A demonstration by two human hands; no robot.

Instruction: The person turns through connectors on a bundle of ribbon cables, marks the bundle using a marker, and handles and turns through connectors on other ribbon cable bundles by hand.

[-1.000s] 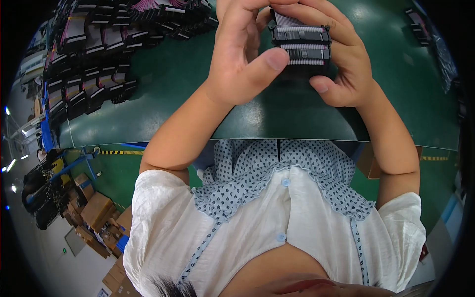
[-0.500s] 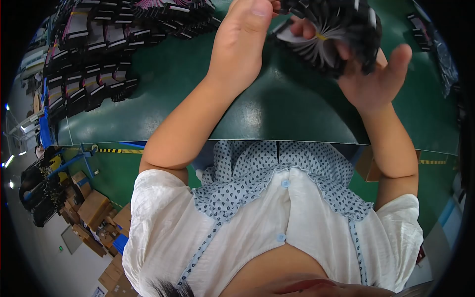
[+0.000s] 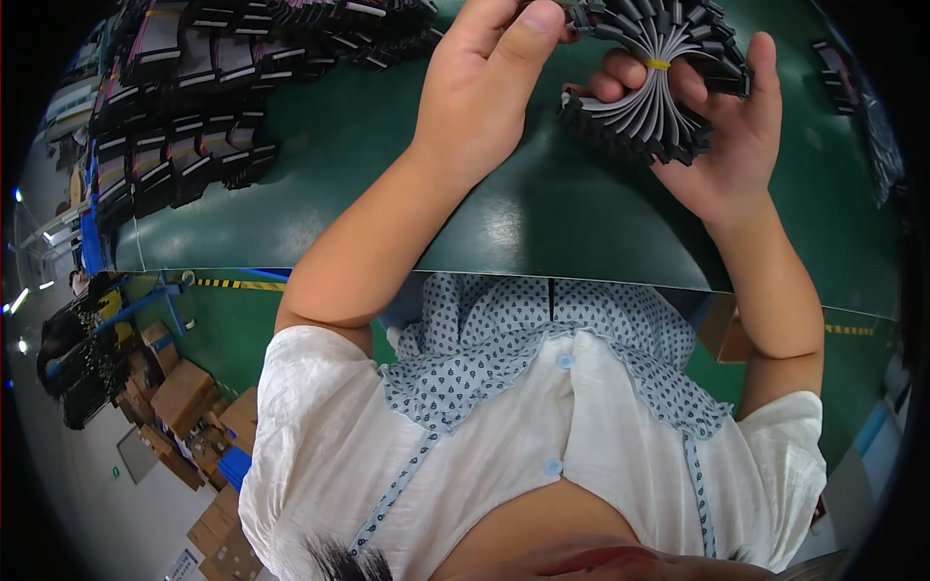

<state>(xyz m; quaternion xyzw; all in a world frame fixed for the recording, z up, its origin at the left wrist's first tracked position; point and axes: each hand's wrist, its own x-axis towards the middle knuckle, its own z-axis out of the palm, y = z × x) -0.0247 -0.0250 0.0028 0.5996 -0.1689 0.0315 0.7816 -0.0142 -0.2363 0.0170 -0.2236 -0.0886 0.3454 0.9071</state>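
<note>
A bundle of grey ribbon cables (image 3: 651,102) with black connectors fans out at both ends from a yellow tie round its middle. My right hand (image 3: 722,136) holds it from the right, fingers curled through the cables behind the tie and thumb raised apart. To the left, my left hand (image 3: 489,92) pinches with thumb and fingers at the upper left edge of the bundle, near a black connector. What lies between those fingertips is too small to make out.
Rows of similar cable bundles (image 3: 184,150) cover the left of the green table (image 3: 387,228). More connectors (image 3: 835,77) and clear plastic (image 3: 877,145) lie at the far right. Cardboard boxes (image 3: 184,397) stand on the floor at lower left.
The bundle has turned from connector faces showing to its fanned side with the yellow tie. My left thumb has moved up to the bundle's edge. My right hand has opened its thumb outward.
</note>
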